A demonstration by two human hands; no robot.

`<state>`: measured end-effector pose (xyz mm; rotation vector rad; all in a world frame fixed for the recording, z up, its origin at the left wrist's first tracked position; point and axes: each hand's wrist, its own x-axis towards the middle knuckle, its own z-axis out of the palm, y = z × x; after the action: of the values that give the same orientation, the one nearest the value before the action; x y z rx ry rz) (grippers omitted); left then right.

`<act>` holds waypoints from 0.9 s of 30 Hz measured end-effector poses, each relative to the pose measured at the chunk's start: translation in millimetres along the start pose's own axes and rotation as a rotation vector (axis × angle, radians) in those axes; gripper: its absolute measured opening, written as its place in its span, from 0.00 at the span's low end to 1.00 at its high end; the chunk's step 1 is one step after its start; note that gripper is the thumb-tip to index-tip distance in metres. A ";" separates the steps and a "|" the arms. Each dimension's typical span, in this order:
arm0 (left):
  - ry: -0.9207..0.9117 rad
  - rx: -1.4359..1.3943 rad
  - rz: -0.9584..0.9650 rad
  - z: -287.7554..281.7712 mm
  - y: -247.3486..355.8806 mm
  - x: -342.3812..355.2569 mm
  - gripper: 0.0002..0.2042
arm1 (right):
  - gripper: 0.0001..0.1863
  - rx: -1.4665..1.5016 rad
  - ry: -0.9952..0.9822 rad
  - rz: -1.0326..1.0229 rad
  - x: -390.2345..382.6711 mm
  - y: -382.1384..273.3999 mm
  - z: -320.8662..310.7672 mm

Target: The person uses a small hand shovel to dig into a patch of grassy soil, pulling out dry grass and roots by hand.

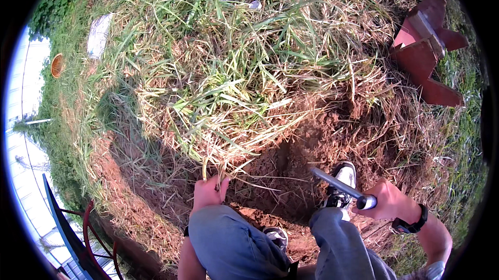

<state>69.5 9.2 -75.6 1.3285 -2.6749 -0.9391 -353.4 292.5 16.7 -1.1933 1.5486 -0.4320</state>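
Brown soil (291, 173) lies bare between left hand (207, 193) pinching grass edge (210, 151) and right hand (388, 200) gripping tool (339, 184).

Left hand (209, 192) is held low, a little left of centre frame; fingers are curled inward, thumb is extended upward on the right side. Left forearm (191, 263) is brought in from the lower edge, partly hidden by the bent left knee (223, 228). Right hand (387, 200) is placed at lower right, fingers wrapped into a closed grip. Right forearm (436, 239) is angled up and leftward from the lower right. Both hands are set well apart.
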 end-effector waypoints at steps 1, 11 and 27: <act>-0.011 0.019 -0.004 4.4 0.3 2.6 0.10 | 0.10 0.005 -0.016 0.037 6.7 -3.5 -4.1; -0.010 0.098 0.014 -2.7 5.0 10.9 0.11 | 0.13 -0.028 0.112 0.192 58.3 2.9 105.8; -0.055 0.058 -0.048 -4.7 -0.1 10.7 0.11 | 0.11 -0.239 0.610 -0.265 59.9 72.2 105.3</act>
<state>63.9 -1.0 -74.4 1.4048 -2.7429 -0.9224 -288.2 304.8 -107.7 -1.5524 2.0046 -0.8650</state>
